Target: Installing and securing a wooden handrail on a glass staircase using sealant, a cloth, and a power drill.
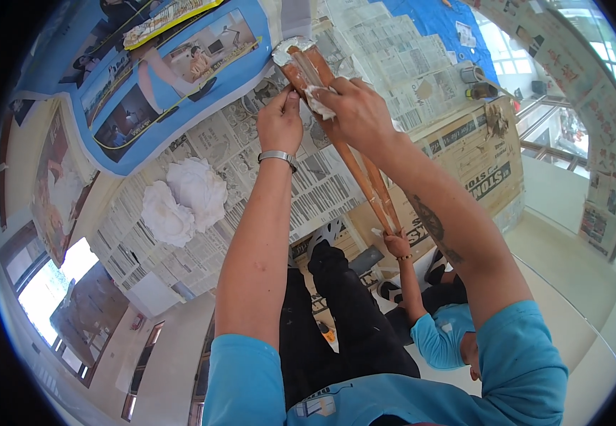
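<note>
A long brown wooden piece (354,165) made of two narrow rails runs from the top centre down to the right, its far end streaked with white. My left hand (280,122) is closed on the left edge of that far end, thumb and fingers pinching it. Over the same end, my right hand (362,113) curls its fingers round a white, crumpled cloth-like wad (320,101) that presses on the wood. More white stuff (294,45) lies round the tip; whether it is cloth or paste I cannot tell. Another person's hand (397,244) grips the wood's lower end.
Newspaper sheets (240,188) cover the surface under the wood. Two crumpled white wads (184,199) lie left of my left forearm. A blue poster (120,160) is at upper left, a cardboard sheet (478,153) at right, with tins (480,91) behind. The other person is low at right.
</note>
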The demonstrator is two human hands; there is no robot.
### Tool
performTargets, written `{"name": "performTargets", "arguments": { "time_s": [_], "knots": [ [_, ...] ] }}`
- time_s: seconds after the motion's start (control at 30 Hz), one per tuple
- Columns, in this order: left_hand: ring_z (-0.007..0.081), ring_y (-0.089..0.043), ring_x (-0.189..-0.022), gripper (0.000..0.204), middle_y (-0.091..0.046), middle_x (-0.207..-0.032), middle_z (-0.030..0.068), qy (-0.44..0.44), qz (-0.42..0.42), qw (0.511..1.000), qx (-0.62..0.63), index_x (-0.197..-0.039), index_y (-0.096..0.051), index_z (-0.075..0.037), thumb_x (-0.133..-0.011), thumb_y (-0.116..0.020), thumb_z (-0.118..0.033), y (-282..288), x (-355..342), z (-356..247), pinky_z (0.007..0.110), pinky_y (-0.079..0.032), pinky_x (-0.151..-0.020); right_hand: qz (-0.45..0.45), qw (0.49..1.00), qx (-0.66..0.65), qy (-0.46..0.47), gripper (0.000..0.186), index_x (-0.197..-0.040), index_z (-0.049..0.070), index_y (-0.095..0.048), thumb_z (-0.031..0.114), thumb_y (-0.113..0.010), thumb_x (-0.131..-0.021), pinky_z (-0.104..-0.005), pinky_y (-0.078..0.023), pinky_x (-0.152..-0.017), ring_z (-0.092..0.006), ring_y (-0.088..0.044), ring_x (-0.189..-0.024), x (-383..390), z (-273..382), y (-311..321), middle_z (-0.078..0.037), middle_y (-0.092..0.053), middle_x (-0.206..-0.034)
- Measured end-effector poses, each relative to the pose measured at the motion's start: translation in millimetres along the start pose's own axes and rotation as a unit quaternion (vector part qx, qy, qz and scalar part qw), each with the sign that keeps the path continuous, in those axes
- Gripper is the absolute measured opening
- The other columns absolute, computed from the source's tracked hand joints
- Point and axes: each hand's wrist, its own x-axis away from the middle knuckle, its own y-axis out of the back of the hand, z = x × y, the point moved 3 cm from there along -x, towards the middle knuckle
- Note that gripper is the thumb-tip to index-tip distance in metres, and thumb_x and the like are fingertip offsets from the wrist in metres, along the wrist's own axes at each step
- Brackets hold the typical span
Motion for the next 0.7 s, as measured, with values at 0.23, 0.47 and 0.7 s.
{"name": "performTargets", "arguments": {
  "time_s": [0.23, 0.47, 0.7],
  "knots": [
    [0.0181, -0.061, -0.071, 0.03, -0.067, -0.083, 0.013, 0.032, 0.018, 0.999, 0.0, -0.118, -0.065, -0.004, -0.095, -0.057, -0.021, -11.6, 4.3, -11.5, 0.031, -0.048, -0.069, 0.036, 0.998, 0.048, -0.022, 0.025, -0.097, 0.011, -0.071, 0.008, -0.065, -0.073, -0.0372, -0.054, -0.072, -0.0259, -0.061, -0.088, 31.2, -12.7, 2.2, -0.007, -0.061, -0.102],
    [0.0158, -0.061, -0.073, 0.034, -0.07, -0.088, 0.0096, 0.079, 0.046, 0.995, 0.047, -0.115, -0.064, -0.001, -0.096, -0.055, -0.028, 12.4, 31.5, 11.5, 0.029, -0.048, -0.067, 0.395, 0.908, 0.018, -0.138, 0.026, -0.102, 0.008, -0.069, 0.006, -0.066, -0.076, -0.0342, -0.053, -0.079, -0.0268, -0.065, -0.092, 63.6, -15.7, 7.0, -0.011, -0.066, -0.106],
    [0.0187, -0.064, -0.089, 0.043, -0.065, -0.109, 0.0103, 0.381, 0.303, 0.845, 0.221, -0.125, -0.054, -0.004, -0.098, -0.051, -0.038, 7.7, 146.0, 6.3, 0.031, -0.052, -0.069, -0.048, 0.555, -0.757, -0.34, 0.052, -0.131, 0.004, -0.046, -0.005, -0.065, -0.083, -0.0298, -0.05, -0.088, -0.0143, -0.06, -0.1, 125.3, 8.3, 13.5, -0.004, -0.061, -0.11]
  ]
}}
